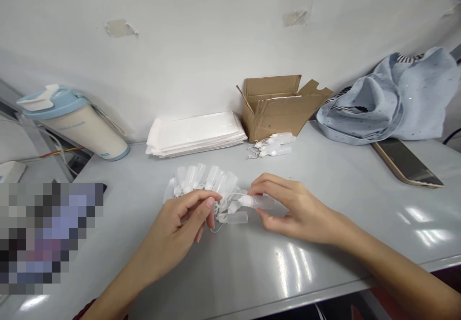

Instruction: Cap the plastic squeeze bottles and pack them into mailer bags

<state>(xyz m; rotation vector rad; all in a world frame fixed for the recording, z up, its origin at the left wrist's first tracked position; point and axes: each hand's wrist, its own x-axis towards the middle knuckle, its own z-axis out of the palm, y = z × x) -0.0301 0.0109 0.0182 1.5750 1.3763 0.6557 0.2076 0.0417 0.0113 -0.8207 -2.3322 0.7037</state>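
Observation:
A pile of small translucent plastic bottles (219, 182) with white nozzle tips and thin white cords lies on the grey table in front of me. My right hand (291, 207) grips one small bottle (261, 202) between thumb and fingers, its white tip pointing left. At the pile's near left side, my left hand (190, 217) is closed, thumb against forefinger, on a thin white cord (216, 229). Another bottle (237, 217) lies just below the held one. The cords are tangled between the hands, and which bottle each belongs to is hard to tell.
Behind the pile, a stack of white sheets or bags (196, 133) lies by an open cardboard box (284, 116). Several bottles (275, 145) lie before the box. A tumbler (82, 123) stands left; a phone (410, 161) and blue cloth bag (392, 101) are right. Something at left is pixelated.

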